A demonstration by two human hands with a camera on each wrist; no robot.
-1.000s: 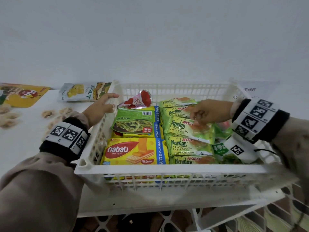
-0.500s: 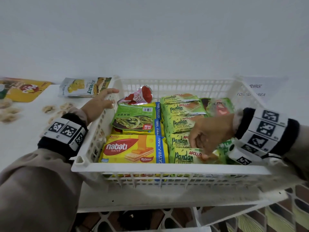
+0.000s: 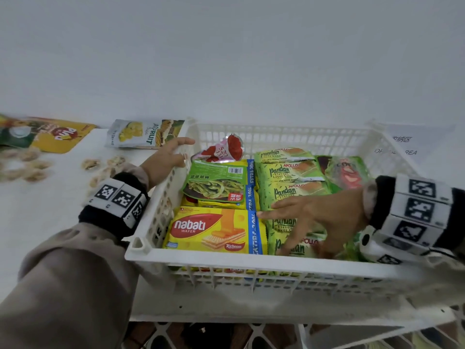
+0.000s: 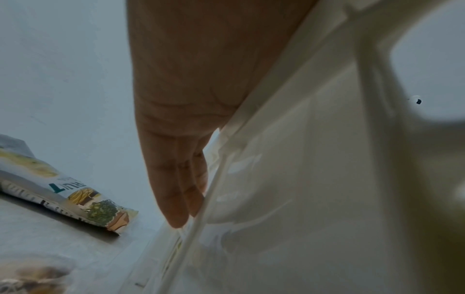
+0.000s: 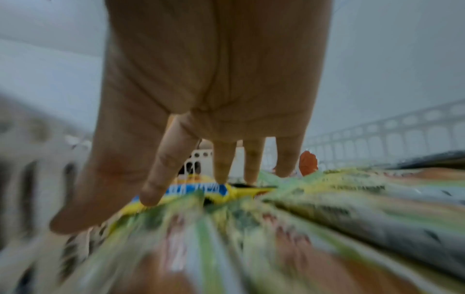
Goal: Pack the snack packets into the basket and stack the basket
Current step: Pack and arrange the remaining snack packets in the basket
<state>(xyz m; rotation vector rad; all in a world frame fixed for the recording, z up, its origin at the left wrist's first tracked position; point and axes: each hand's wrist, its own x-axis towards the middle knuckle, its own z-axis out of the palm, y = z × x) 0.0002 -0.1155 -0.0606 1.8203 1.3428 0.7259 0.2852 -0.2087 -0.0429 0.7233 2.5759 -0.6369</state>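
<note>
Since a second ago, right hand (image 3: 319,217) has drawn back from the far pandan packets to the near ones, fingers uncurled.

Basket (image 3: 251,263): white slatted plastic, on white bench (image 3: 50,222), near wall at the bench edge.
Right hand: inside basket, fingers spread wide and straight, flat on the near pandan cake packets (image 3: 289,190); holds nothing.
Left hand (image 3: 166,159): on basket's left rim, fingers straight along the outer wall, thumb over the rim.
Basket contents: nabati wafer pack (image 3: 214,230) at near left; green noodle packet (image 3: 216,182) behind it; red-and-silver packet (image 3: 224,149) at far left; pandan packets in a row down the middle; green packet (image 3: 347,172) at far right.
Outside basket, left: fruit pouch (image 3: 146,133), yellow pouch (image 3: 55,137), loose nuts (image 3: 30,167).
</note>
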